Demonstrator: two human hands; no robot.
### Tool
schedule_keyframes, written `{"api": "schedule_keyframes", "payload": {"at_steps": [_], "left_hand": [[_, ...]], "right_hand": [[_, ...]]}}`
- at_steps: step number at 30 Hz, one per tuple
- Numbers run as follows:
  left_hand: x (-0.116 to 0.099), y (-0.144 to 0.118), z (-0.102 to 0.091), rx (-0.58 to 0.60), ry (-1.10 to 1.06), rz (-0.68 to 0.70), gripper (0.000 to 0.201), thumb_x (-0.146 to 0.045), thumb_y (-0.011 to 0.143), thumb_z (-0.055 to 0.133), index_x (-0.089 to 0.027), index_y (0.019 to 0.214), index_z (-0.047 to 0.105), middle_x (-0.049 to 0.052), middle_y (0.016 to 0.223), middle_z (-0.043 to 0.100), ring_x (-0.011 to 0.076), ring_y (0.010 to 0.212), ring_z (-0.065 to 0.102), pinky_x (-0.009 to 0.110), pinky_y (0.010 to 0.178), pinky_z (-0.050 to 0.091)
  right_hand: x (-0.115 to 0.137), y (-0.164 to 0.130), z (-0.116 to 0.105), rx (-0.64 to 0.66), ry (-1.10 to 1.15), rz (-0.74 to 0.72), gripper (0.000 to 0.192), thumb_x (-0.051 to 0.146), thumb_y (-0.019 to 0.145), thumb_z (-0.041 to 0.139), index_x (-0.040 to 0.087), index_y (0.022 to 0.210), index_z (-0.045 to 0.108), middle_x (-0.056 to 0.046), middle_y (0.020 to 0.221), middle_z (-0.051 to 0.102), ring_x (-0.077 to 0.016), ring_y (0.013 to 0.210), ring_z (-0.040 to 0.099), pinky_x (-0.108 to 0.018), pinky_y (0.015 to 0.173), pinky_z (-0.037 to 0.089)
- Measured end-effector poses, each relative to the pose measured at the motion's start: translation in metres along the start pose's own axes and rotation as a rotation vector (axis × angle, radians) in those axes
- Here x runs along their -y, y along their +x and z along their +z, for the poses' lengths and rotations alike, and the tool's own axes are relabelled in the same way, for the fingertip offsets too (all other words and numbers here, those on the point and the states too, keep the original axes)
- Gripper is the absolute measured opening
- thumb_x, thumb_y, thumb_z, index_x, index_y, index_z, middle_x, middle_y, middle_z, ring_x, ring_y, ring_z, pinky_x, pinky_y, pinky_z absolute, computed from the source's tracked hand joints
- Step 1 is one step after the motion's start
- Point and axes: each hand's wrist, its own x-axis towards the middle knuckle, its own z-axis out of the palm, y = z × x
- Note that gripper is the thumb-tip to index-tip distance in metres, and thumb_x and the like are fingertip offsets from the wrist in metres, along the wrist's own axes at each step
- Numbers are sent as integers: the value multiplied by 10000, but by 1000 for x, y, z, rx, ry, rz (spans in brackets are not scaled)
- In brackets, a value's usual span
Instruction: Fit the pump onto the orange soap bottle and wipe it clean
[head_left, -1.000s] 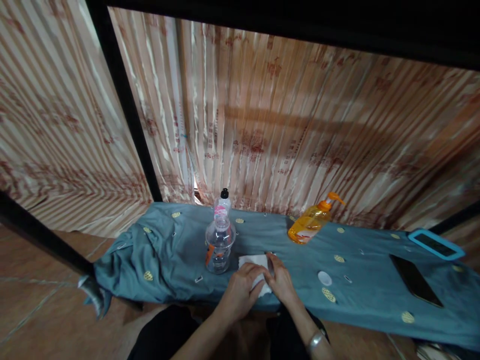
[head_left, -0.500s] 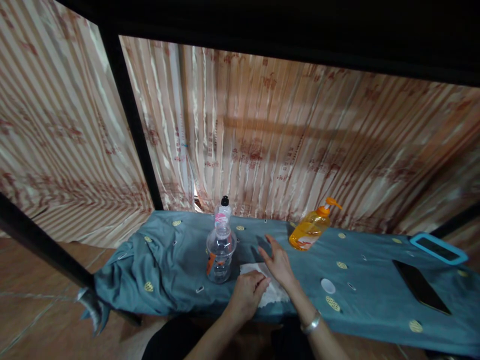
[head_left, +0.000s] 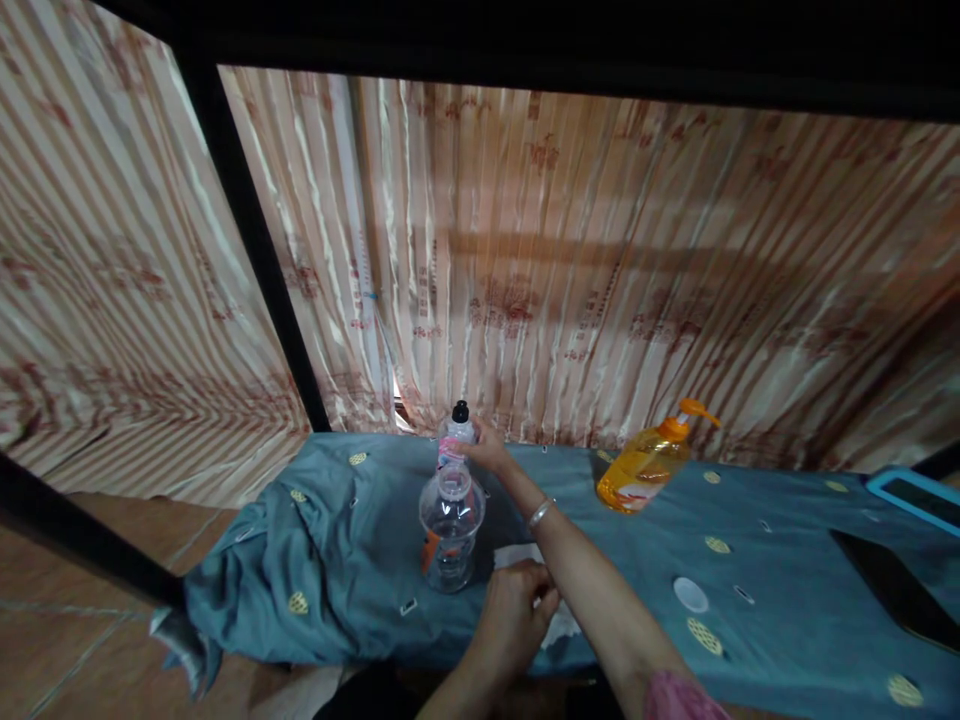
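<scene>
My right hand (head_left: pixel 487 450) reaches to the back of the blue cloth-covered surface (head_left: pixel 360 560) and grips a small bottle with a black cap and pink label (head_left: pixel 457 432). In front of it stands a clear plastic bottle without a cap (head_left: pixel 451 525). My left hand (head_left: pixel 517 610) rests near the front edge, its fingers closed on a white tissue (head_left: pixel 555 625) that lies on the cloth.
An orange pump bottle (head_left: pixel 649 462) lies tilted at the back right. A white cap (head_left: pixel 690 594) sits on the cloth. A dark phone (head_left: pixel 896 590) and a blue-framed tablet (head_left: pixel 915 490) lie at the far right. A striped curtain hangs behind, a black post at left.
My right hand has left the tissue and moved away to the back, taking hold of the small black-capped bottle. My left hand stays on the tissue.
</scene>
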Motion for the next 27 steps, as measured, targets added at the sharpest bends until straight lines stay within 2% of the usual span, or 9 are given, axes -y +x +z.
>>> {"api": "schedule_keyframes", "payload": {"at_steps": [2, 6, 10, 13, 17, 20, 24, 27], "left_hand": [[-2, 2, 1, 6, 8, 8, 147, -98, 777, 591, -151, 752, 726, 60, 774, 727, 176, 712, 657, 233, 653, 429], [-7, 8, 3, -9, -1, 55, 151, -150, 807, 584, -165, 766, 729, 48, 761, 730, 179, 710, 661, 245, 667, 458], [-12, 15, -1, -106, -44, 113, 172, -179, 832, 556, -180, 765, 715, 36, 759, 730, 180, 733, 672, 260, 725, 497], [-13, 20, -9, -209, -112, 163, 193, -246, 881, 529, -187, 872, 713, 48, 860, 745, 187, 811, 692, 270, 774, 522], [-7, 24, -18, -344, -123, 158, 214, -283, 921, 488, -198, 913, 684, 43, 879, 719, 193, 838, 693, 298, 789, 546], [0, 26, -16, -421, -128, 146, 232, -287, 866, 581, -195, 1070, 643, 63, 1001, 697, 216, 917, 685, 361, 853, 558], [8, 27, -4, -367, -155, 142, 586, -237, 747, 711, -209, 1302, 524, 119, 1328, 603, 290, 1255, 571, 484, 1080, 453], [10, 28, 4, -319, -183, 115, 819, -158, 661, 740, -218, 1411, 416, 136, 1477, 489, 319, 1391, 452, 536, 1170, 346]], "right_hand": [[3, -11, -15, -59, 7, 7, 329, 431, 777, 752, 170, 949, 648, -12, 859, 709, -159, 761, 667, -380, 767, 559], [27, -52, -67, -192, 17, 10, 470, 475, 678, 806, 188, 1010, 637, -38, 937, 732, -178, 806, 674, -384, 803, 545], [56, -107, -110, -294, -11, 48, 513, 502, 659, 807, 214, 1044, 629, -44, 977, 740, -213, 852, 675, -383, 814, 528], [72, -146, -126, -327, -67, 80, 476, 492, 694, 800, 219, 1048, 637, -38, 965, 729, -217, 864, 658, -382, 834, 502], [77, -182, -130, -329, -115, 119, 411, 474, 724, 790, 218, 1013, 648, -42, 962, 718, -222, 873, 647, -381, 850, 480], [72, -196, -125, -293, -93, 132, 411, 462, 731, 780, 219, 1033, 645, -48, 999, 719, -236, 906, 657, -384, 857, 485], [63, -200, -109, -225, -16, 135, 451, 431, 699, 786, 215, 1064, 634, -42, 1005, 725, -232, 911, 662, -368, 846, 502], [62, -199, -97, -179, 16, 139, 480, 413, 696, 788, 225, 1108, 628, -31, 1037, 732, -221, 930, 666, -358, 863, 503]]}}
